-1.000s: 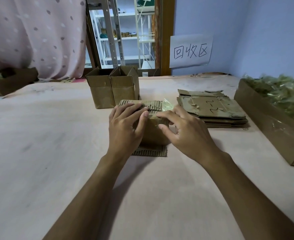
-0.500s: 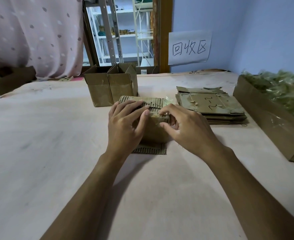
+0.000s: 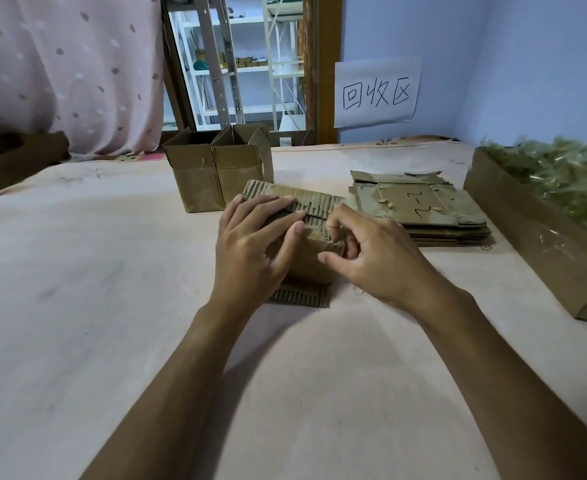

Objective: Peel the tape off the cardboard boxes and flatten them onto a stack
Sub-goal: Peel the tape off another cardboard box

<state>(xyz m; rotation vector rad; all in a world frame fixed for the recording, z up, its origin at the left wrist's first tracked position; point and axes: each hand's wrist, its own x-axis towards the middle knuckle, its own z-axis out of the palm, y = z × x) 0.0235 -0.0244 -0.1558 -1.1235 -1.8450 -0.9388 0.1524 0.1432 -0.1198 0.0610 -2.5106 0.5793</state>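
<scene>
Pressing the box point(image 3: 306, 266) down with flat left hand point(image 3: 254, 244). Picking at the right end of its sideways seam point(image 3: 314, 216) with curled right hand point(image 3: 375, 261); cannot tell whether pinching tape.

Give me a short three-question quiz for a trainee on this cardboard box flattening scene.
1. True or false: the stack of flattened brown cardboard lies left of the person's hands.
2. How many open upright brown cardboard boxes stand behind the small brown corrugated box? A one, B two, C four.
3. Which hand lies flat on that small box while the other's fingers pick at its top edge?
Key: 1 false; 2 B; 3 left hand.
</scene>
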